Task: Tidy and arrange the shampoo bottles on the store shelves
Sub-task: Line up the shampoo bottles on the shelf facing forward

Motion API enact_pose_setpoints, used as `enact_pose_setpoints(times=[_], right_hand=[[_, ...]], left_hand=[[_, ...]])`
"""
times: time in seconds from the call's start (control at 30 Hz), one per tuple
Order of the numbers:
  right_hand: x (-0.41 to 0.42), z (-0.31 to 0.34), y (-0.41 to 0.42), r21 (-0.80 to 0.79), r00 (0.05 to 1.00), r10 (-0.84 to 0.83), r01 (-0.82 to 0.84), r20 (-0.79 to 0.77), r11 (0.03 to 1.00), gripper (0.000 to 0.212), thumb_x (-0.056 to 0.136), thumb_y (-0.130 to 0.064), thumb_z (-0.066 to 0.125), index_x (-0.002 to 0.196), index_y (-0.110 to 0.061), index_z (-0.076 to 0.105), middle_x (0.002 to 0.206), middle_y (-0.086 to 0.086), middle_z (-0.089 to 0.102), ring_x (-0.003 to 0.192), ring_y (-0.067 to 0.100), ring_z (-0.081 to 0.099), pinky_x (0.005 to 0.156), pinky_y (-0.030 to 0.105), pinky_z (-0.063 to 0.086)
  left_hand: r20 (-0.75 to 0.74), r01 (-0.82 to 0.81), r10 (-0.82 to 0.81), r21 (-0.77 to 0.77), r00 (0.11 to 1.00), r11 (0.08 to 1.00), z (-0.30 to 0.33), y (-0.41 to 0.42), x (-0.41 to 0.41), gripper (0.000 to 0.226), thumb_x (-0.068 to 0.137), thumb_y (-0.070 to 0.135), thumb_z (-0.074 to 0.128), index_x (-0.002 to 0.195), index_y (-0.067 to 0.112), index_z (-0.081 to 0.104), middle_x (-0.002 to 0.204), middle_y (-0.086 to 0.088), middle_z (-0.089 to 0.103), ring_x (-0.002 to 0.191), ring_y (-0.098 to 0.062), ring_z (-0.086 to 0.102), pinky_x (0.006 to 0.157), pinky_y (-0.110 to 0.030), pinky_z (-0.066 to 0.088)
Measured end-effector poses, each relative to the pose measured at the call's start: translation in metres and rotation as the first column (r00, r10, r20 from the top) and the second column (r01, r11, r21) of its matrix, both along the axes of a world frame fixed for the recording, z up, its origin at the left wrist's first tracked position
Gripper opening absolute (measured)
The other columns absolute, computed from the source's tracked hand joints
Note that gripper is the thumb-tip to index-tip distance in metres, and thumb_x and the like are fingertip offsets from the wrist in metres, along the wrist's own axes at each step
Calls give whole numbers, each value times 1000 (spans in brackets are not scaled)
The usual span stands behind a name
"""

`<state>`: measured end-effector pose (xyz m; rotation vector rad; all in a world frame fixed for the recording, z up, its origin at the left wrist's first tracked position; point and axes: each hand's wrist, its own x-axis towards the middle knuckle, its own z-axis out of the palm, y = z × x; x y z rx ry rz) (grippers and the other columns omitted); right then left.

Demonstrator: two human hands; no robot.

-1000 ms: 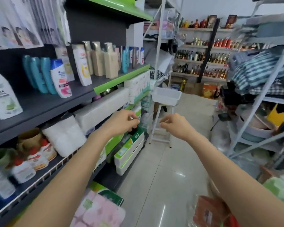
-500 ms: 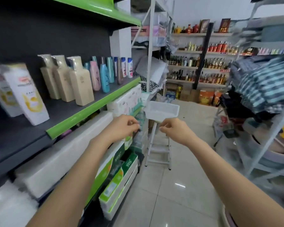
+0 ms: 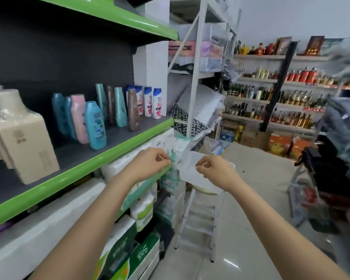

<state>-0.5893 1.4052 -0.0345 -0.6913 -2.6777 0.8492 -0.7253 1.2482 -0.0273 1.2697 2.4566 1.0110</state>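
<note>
Two bare hands are raised in front of the person, just off the green front edge of the dark shelf (image 3: 85,158). The left hand (image 3: 150,164) and the right hand (image 3: 214,170) both have fingers curled inward, thumb against fingertips; neither visibly holds anything, though the blur may hide something small.

On that shelf stand the shampoo bottles (image 3: 95,124): teal and pink ones forward, brown, teal and white ones behind toward the shelf's far end, all upright and well apart from both hands. Beige boxed packs (image 3: 24,146) stand at the shelf's near end, cut off by the frame edge.

Below the shelf lie white tissue packs (image 3: 127,164) and green-printed cartons (image 3: 129,257), partly hidden behind the left forearm. Past the shelf's far end a white basket (image 3: 192,174) sits on a white step stool (image 3: 198,225), which narrows the aisle. Labels are unreadable. Tiled floor (image 3: 257,199) lies open to the right of the stool.
</note>
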Motion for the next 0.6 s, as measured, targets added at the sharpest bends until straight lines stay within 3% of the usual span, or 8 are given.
enact_pose_setpoints(times=[0.1,0.2,0.33,0.53,0.6], right_hand=[[-37,-3,41,0,999,31,-31,-5,1000,22,95,-24,52,108,-11,64,106,8,67,85,18,60,57,21,39],[-82,-3,80,-4,998,55,-55,-25,998,21,94,-24,52,108,-13,65,107,9,67,90,22,63,70,26,41],[-150,4,128,7,993,95,-95,-64,995,20,93,-22,52,106,-13,65,106,9,66,89,22,63,71,27,43],[-239,18,190,16,984,142,-141,-103,990,23,93,-21,54,110,-10,65,104,8,66,88,22,62,73,31,51],[-265,23,209,32,980,162,-160,-111,987,21,93,-22,55,108,-13,66,105,8,68,88,21,63,72,29,49]], left_hand=[[10,-31,31,17,999,999,-3,38,-31,14,91,27,55,100,22,64,95,0,66,81,-16,67,59,-25,47],[-10,-72,72,24,997,997,-1,74,-66,13,91,25,54,98,22,64,92,3,64,81,-15,67,48,-18,38],[-51,-110,113,54,992,992,8,123,-124,14,90,26,56,98,20,66,93,0,69,77,-12,68,67,-23,48],[-69,-147,153,84,986,986,19,187,-206,17,89,27,57,102,21,67,98,2,69,82,-11,65,83,-29,49],[-48,-164,170,103,984,981,22,202,-227,15,90,25,57,101,20,66,95,1,69,81,-13,67,81,-31,52]])
